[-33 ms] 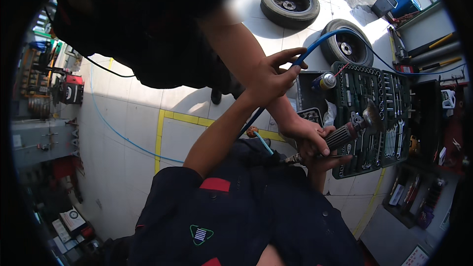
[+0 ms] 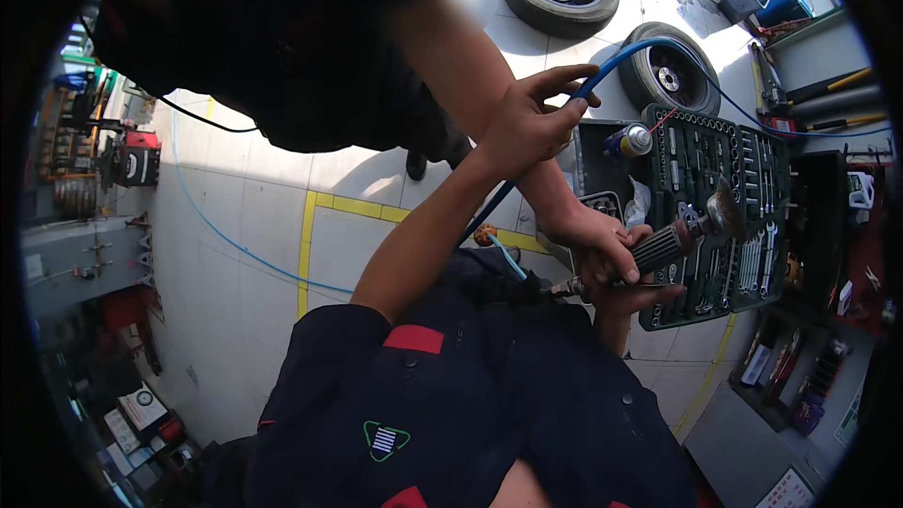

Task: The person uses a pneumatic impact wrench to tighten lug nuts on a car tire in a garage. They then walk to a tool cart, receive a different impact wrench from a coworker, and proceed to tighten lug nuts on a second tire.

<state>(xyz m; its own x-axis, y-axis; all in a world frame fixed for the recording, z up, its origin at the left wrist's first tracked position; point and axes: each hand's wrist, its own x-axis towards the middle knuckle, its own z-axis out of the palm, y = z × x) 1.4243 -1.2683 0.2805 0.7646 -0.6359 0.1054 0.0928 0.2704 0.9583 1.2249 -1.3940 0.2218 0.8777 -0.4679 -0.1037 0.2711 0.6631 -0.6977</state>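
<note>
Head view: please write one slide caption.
Left hand holds blue hose; right hand and co-worker's hand meet at a power tool.

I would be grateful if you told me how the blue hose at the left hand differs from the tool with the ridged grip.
Shape: the blue hose is long and bends in an arc; the tool is short and thick.
Surface: the hose looks smooth and blue; the tool has a dark, ridged grip.
Hold: the left hand has the hose; a co-worker's hand and the right hand meet at the tool.
Both are hand-held.
</note>
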